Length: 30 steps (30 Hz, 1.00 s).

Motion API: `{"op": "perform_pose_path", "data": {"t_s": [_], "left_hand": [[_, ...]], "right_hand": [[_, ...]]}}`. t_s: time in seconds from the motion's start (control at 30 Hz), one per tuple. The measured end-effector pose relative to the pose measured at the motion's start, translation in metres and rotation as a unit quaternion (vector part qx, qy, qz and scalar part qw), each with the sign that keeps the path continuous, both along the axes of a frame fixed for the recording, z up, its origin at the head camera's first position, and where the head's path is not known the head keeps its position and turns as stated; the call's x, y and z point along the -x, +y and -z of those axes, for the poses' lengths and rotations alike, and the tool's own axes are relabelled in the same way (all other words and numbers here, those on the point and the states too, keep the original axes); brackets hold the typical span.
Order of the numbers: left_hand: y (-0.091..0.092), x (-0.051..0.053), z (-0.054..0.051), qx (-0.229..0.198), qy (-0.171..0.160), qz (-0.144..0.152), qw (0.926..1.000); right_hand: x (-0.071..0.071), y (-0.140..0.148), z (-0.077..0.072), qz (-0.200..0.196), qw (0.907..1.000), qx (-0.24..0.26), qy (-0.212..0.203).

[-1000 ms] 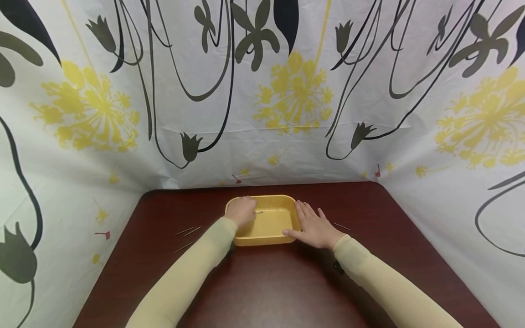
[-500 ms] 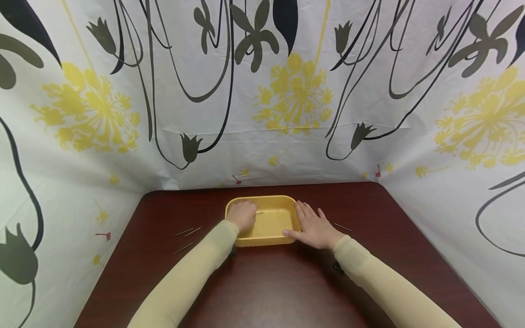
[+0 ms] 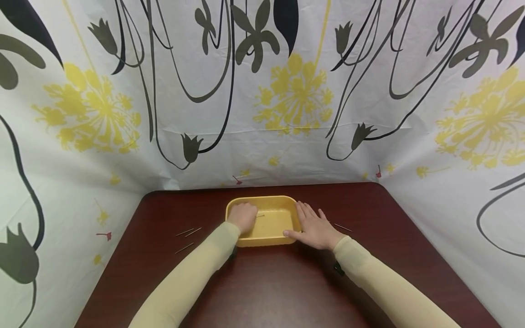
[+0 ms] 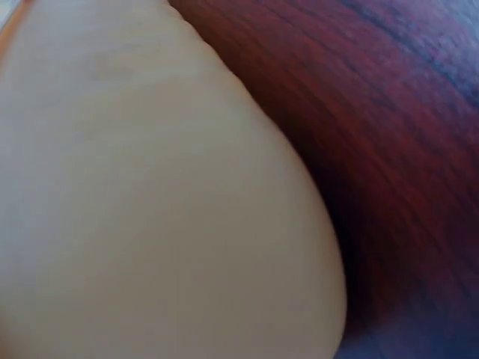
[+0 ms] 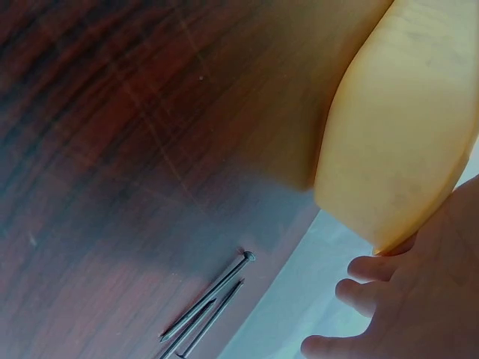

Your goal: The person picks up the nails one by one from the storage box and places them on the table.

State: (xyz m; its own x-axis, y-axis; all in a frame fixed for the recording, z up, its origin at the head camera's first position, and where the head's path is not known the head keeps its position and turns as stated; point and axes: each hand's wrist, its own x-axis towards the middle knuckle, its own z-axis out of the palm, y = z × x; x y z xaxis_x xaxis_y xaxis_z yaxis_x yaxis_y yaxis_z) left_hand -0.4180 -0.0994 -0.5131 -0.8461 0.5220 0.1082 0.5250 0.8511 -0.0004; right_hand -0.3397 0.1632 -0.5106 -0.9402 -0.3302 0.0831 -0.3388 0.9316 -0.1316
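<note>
A yellow tray [image 3: 268, 228] sits near the far edge of the dark table. Inside its left part is my left hand [image 3: 243, 217], fingers curled, gripping a thin nail [image 3: 260, 216] whose end sticks out to the right. My right hand [image 3: 316, 230] rests on the tray's right rim with straight, spread fingers; in the right wrist view its fingertips [image 5: 370, 267] lie by the tray wall [image 5: 397, 127]. A pale curved surface [image 4: 172, 194] fills much of the left wrist view, too close to identify; left fingers are hidden there.
Several loose nails [image 3: 184, 247] lie on the table left of the tray. More nails [image 5: 206, 307] are to the right, beyond the right hand. A floral-patterned white cloth [image 3: 287, 155] hangs behind the table and on both sides.
My left hand has shifted slightly down and right inside the tray. The nail's end has dropped a little with it. My right hand stays in place on the rim.
</note>
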Motion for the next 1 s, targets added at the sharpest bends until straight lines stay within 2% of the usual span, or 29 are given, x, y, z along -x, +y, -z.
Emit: {"op": "perform_pose_path", "data": {"t_s": [0.27,0.6,1.0], "left_hand": [[0.0016,-0.0031,-0.0025,0.003,0.023,0.013,0.9997],[-0.0001,0.0012,0.0045,0.071,0.068,0.061,0.9933],[-0.0013,-0.0005,0.005,0.078,0.057,0.057,0.9937]], "right_hand": [[-0.0002,0.0002,-0.0021,-0.001,1.0,-0.001,0.007],[0.0004,-0.0004,-0.0027,-0.003,1.0,0.006,0.007],[-0.0001,-0.0009,-0.0027,-0.001,1.0,-0.002,0.002]]}}
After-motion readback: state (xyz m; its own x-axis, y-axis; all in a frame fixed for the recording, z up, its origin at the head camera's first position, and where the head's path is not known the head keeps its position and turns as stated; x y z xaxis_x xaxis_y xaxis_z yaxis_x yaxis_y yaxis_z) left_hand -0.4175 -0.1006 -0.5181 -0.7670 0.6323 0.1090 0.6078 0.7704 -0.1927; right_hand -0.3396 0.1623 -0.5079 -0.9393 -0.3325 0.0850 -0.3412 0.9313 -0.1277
